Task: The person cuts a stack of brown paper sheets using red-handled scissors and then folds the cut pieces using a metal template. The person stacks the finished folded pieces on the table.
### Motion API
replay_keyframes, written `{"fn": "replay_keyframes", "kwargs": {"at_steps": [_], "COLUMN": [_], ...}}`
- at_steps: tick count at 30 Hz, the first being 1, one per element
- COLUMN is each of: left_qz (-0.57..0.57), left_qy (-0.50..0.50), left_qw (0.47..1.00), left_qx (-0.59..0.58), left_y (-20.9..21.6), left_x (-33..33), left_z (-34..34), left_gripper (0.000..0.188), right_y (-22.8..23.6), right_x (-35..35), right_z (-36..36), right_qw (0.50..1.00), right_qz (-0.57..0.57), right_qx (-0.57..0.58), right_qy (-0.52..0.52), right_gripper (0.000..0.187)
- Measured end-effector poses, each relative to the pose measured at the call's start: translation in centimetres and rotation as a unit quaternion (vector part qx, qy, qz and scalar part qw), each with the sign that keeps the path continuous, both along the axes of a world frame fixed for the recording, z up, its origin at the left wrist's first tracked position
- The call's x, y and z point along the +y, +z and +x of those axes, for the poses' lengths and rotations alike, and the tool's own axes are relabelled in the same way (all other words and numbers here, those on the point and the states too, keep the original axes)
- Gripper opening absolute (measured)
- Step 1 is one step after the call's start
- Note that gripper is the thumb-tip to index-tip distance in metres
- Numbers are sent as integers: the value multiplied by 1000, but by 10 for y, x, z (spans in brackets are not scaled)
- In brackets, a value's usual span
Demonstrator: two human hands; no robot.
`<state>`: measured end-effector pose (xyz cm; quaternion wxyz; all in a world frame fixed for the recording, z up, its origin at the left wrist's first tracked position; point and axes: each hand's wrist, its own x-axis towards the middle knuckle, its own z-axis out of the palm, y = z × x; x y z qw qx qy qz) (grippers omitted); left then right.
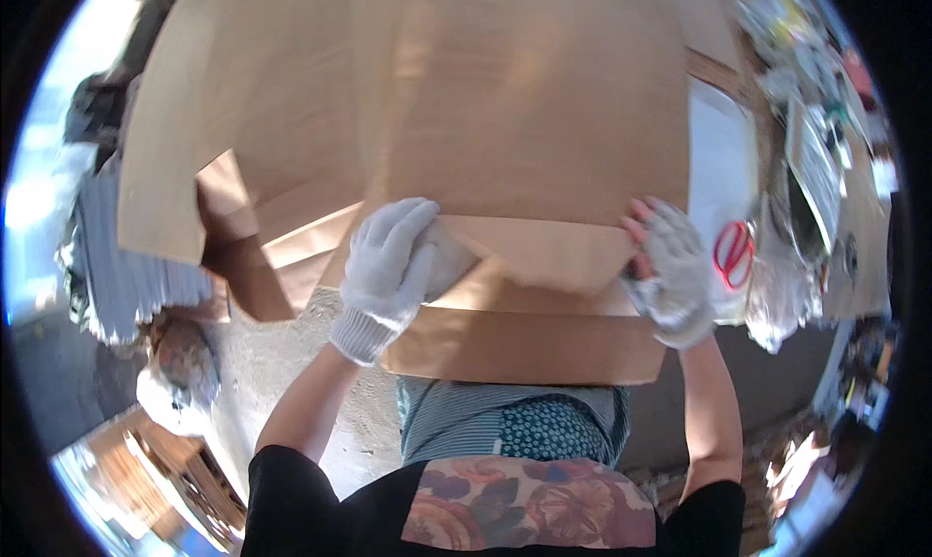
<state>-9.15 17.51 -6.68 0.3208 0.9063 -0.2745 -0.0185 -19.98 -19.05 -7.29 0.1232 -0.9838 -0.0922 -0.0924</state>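
A large brown paper sack [534, 120] lies in front of me, its near end opened into folded flaps. My left hand [386, 266], in a white knit glove, is closed on the left side of the folded end, the thumb side partly inside the fold. My right hand [670, 270] wears a white glove with bare fingertips. Its fingers curl around the right corner of the same end. The near flap [529, 346] hangs toward my lap. To the left, another brown paper sack [262, 101] lies with its near end folded open.
Red-handled scissors [734, 254] lie right of my right hand, by a white sheet [716, 159] and a clear plastic bag [777, 295]. A stack of grey sheets [141, 246] stands at the left. Below it sits a white bundle [180, 387]; a wooden crate [165, 479] is at lower left.
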Motion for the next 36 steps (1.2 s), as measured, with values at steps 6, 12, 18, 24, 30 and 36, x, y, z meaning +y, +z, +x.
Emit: {"fn": "replay_keyframes", "kwargs": {"at_steps": [6,12,18,24,30,36], "left_qz": [-493,-381,-219,-154,1,317], "left_qy": [354,242,409,561,601,522], "left_qw": [653,718,885,808,795,775], "left_qx": [453,529,47,-91,-81,-163], "left_y": [31,-7,37,51,14,-11], "left_x": [26,29,77,247,308,305], "left_z": [-69,-25,11,66,89,93], "left_gripper": [50,34,16,39,48,48], "right_y": [34,-6,3,34,37,75], "right_x": [14,-31,-78,-68,-37,7], "right_z": [-35,-7,16,9,-34,-97], "right_qw": [982,924,854,905,961,986], "right_qz": [51,236,414,322,152,-48], "right_qx": [121,217,31,-19,82,154], "right_qy": [-139,-209,-314,-276,-218,46], "right_gripper": [62,61,34,43,55,71]}}
